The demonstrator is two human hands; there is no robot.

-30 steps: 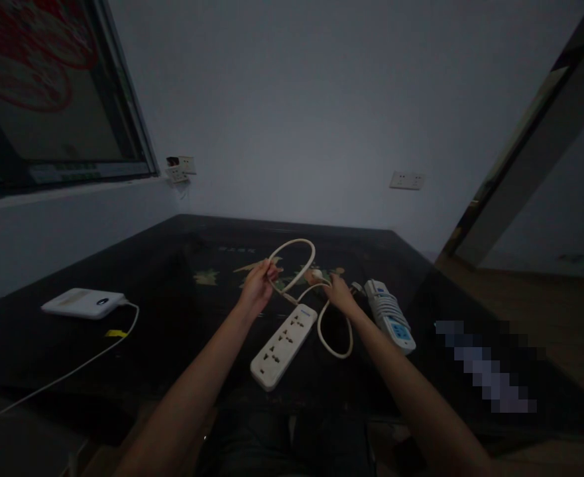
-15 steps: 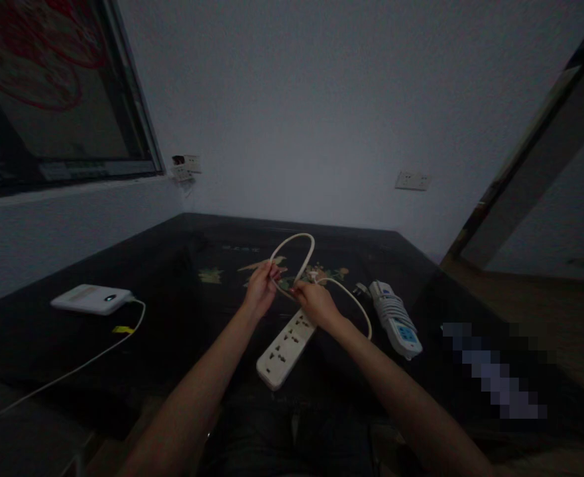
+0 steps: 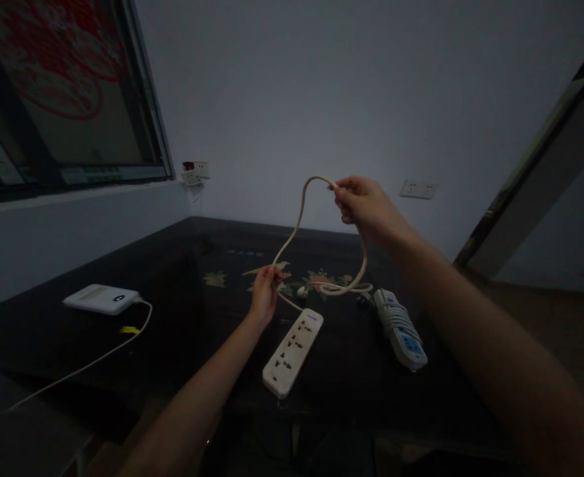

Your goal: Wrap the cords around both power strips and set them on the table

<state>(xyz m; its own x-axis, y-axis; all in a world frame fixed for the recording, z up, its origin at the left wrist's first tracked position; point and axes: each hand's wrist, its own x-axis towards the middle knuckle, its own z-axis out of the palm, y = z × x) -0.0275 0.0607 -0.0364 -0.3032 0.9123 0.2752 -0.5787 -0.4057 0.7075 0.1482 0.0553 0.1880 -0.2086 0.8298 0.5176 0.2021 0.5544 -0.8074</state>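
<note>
A white power strip (image 3: 293, 353) lies slanted on the dark table, its sockets facing up. Its cream-coloured cord (image 3: 299, 222) leaves the far end and rises in a large loop. My left hand (image 3: 264, 293) pinches the cord low down, just beyond the strip. Higher up and to the right, my right hand (image 3: 364, 204) grips the same cord, holding the loop's top above the table. From there the cord drops to a small coil on the tabletop, near a plug (image 3: 302, 292).
Another power strip (image 3: 400, 330), wrapped in its own cord, lies to the right. A white device (image 3: 103, 299) with a cable sits at the left, a yellow tag (image 3: 130, 330) near it. Wall sockets (image 3: 418, 189) are behind the dark table (image 3: 172, 265).
My right hand has lifted up and to the right, drawing the cord into a taller loop. My left hand stays near the strip. The strip's far end is now uncovered.
</note>
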